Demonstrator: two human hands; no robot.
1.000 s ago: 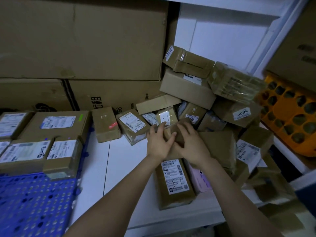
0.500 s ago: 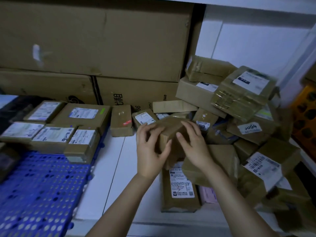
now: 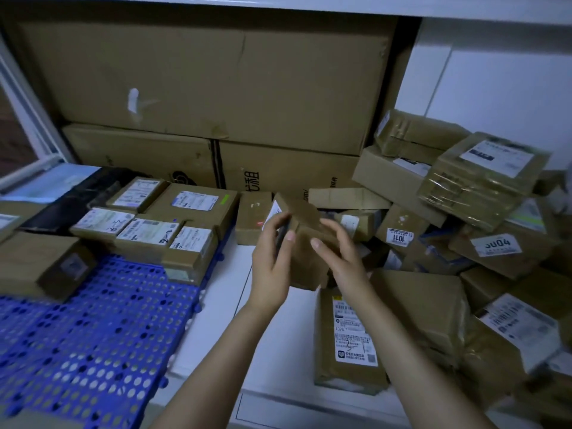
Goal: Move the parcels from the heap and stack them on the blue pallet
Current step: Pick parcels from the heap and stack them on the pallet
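Note:
A small brown cardboard parcel (image 3: pixel 305 243) is lifted above the white floor, tilted, between both hands. My left hand (image 3: pixel 272 261) grips its left side, thumb on the near face. My right hand (image 3: pixel 343 252) holds its right side with fingers curled over the top. The heap of brown parcels (image 3: pixel 464 230) fills the right half of the view. The blue perforated pallet (image 3: pixel 93 329) lies at lower left, with several labelled parcels (image 3: pixel 148 230) lined along its far edge.
Large flat cardboard boxes (image 3: pixel 216 88) stand against the back wall. A long labelled parcel (image 3: pixel 349 339) lies on the white floor (image 3: pixel 269 351) under my right forearm. One brown box (image 3: pixel 252 218) stands between pallet and heap. A dark flat item (image 3: pixel 71 196) lies far left.
Both hands have lifted the small parcel out of the heap and carried it up and slightly left. The view has swung left, showing more of the blue pallet.

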